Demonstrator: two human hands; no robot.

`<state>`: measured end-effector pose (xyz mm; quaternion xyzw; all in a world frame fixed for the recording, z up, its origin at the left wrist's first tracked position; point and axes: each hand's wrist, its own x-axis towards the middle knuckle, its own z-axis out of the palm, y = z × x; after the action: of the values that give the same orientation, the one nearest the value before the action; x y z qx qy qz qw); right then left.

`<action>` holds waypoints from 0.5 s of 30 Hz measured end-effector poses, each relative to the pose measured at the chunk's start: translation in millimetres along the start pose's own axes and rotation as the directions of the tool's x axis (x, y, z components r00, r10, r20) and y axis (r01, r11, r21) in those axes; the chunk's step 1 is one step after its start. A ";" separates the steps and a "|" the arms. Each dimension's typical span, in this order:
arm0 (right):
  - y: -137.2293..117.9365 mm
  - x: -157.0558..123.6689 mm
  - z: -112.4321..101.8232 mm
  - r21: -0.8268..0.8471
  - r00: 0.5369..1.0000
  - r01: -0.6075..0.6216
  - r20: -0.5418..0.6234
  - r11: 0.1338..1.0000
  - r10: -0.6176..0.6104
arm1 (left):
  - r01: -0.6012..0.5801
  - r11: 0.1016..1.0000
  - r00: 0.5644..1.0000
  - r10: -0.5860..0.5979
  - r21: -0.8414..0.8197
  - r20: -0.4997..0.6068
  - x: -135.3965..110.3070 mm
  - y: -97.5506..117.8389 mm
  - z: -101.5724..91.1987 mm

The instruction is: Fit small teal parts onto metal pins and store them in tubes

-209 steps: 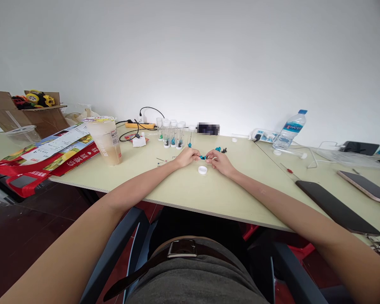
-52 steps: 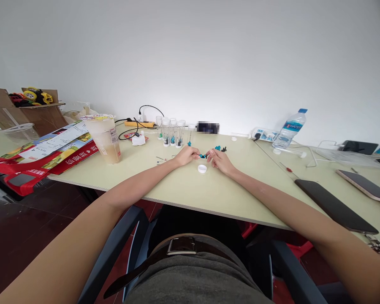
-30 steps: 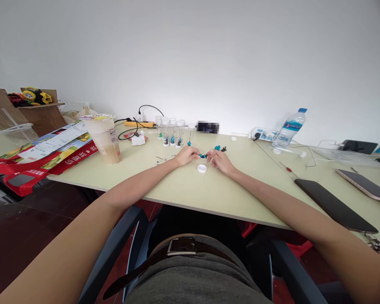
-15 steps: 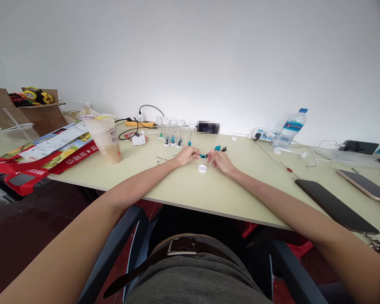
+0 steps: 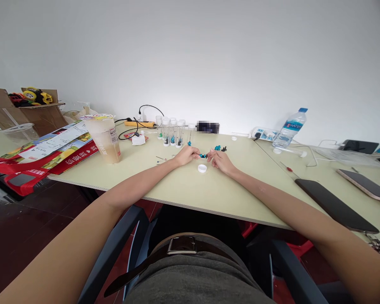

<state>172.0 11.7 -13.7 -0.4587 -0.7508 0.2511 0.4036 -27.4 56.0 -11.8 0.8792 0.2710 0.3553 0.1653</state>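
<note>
A small blue and black part [image 5: 203, 156], its exact kind too small to tell, sits between my two hands just above the table. My left hand [image 5: 187, 156] is closed, pinching the blue end between thumb and fingertips. At the dark end, the fingertips of my right hand [image 5: 221, 161] are pinched together on it. Right below lies a round white cap [image 5: 202, 168]. Beyond my right hand are loose blue pieces [image 5: 218, 148] and black pieces [image 5: 223, 148]. Another blue piece with a thin rod [image 5: 189, 142] stands behind my left hand.
Clear tubes with white caps [image 5: 172, 133] stand at the back left, near a yellow power strip [image 5: 139, 124]. A drink cup [image 5: 103, 139] and red bag [image 5: 79, 158] are on the left. A water bottle [image 5: 290, 128], white socket strip [image 5: 266, 134] and black phone [image 5: 335, 204] are on the right.
</note>
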 end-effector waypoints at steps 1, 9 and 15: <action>0.0 0.1 0.0 0.000 1.000 -0.005 0.000 1.000 0.005 | 0.001 1.000 1.000 -0.001 0.002 0.000 0.0 -0.1 0.1; -1.4 -0.4 -0.5 0.000 1.000 -0.002 -0.001 1.000 0.002 | 0.003 1.000 1.000 -0.003 0.011 0.003 0.3 -1.7 0.4; -0.6 -0.9 -0.7 0.006 1.000 0.003 -0.001 1.000 -0.003 | -0.007 1.000 1.000 0.007 0.008 -0.001 0.0 -2.3 0.9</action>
<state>172.5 10.6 -13.2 -0.4564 -0.7505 0.2525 0.4059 -27.6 57.7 -13.5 0.8805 0.2695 0.3554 0.1605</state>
